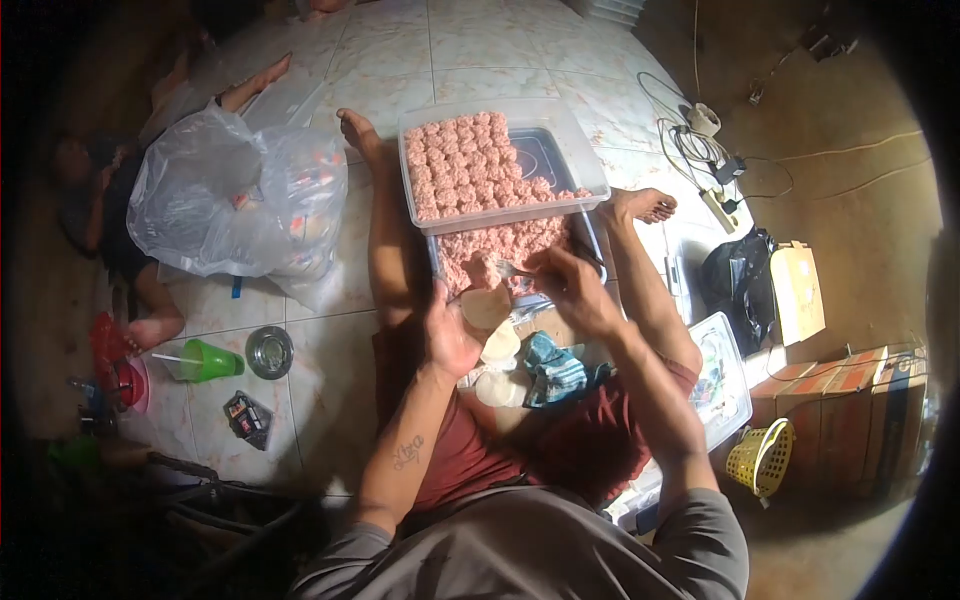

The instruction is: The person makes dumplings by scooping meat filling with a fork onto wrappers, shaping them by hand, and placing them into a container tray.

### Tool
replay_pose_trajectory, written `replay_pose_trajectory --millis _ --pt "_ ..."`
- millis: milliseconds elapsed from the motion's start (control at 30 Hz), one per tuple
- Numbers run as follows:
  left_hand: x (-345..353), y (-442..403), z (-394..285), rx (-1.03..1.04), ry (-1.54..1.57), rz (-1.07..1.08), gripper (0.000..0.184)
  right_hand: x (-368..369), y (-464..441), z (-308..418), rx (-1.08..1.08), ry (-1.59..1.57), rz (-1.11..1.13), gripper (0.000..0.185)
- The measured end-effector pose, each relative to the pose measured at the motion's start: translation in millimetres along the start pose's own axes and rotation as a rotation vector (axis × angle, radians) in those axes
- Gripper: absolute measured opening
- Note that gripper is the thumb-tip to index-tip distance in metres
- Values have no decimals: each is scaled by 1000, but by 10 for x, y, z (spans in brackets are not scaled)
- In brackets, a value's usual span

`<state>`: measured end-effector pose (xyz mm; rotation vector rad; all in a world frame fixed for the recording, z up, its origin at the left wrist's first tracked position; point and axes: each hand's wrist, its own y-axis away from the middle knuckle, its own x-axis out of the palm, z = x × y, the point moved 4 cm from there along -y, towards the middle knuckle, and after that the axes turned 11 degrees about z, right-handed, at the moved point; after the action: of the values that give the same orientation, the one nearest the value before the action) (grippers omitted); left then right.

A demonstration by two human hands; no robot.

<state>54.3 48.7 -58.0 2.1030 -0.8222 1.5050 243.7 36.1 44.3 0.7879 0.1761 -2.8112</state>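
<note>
A thin, pale round wrapper [486, 309] rests in my left hand [452, 335], its thumb raised along the edge. My right hand [574, 287] grips a fork [512, 270], whose tip touches a lump of pink minced filling [484, 268] just above the wrapper. Behind both hands, a tub holds more pink mince [505, 240]. Over its far side sits a clear plastic tub [592, 185] with rows of pink, bumpy filled pieces [458, 160] covering its left part. Several round wrappers [502, 388] lie between my legs, beside a blue-green striped cloth [555, 370].
To the left are a big clear plastic bag [215, 195], a green cup [208, 360], a glass ashtray [270, 352] and another person [150, 290]. At right lie cables with a power strip [720, 210], a black bag [738, 280], cardboard boxes [830, 410] and a yellow basket [760, 458].
</note>
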Motion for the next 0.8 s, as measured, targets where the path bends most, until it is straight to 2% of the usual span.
replay_pose_trajectory --millis 133,200,233,300,400,433,467,533,567,600,633,667,700,733,800 --pt "-48 -129 21 44 54 11 76 389 308 -181 158 -306 -204 16" --pt "-127 -180 42 57 25 -15 75 538 346 -160 40 -388 -330 17" --pt "-138 -183 50 54 18 -14 75 540 392 -109 85 -422 -302 18" --pt "-231 -109 119 -42 6 -158 66 472 381 -65 42 -453 -342 19" --pt "-304 -49 150 -29 -74 -280 61 266 350 5 16 -421 -393 23" --pt "-310 -51 151 -23 -106 -306 71 214 360 52 4 -410 -389 23" --pt "-310 -49 142 -19 -106 -303 71 178 362 87 -8 -399 -384 23" --pt "-75 -42 81 16 40 -58 88 221 400 106 -6 -401 -369 23" --pt "-43 -40 48 19 40 -58 88 266 437 116 -3 -405 -359 23" --pt "31 -62 6 39 97 66 94 380 468 101 -19 -429 -389 22" --pt "176 -71 -41 57 154 190 100 517 511 11 14 -296 -351 21" --pt "274 -53 -59 57 156 189 100 653 547 -92 49 -162 -311 20" --pt "484 -27 -106 96 134 100 101 783 556 -140 20 -35 -299 20" --pt "574 -14 -133 135 111 11 101 846 575 -72 -46 -40 -357 22" --pt "467 28 -137 141 173 60 99 796 591 58 -10 -25 -305 26"
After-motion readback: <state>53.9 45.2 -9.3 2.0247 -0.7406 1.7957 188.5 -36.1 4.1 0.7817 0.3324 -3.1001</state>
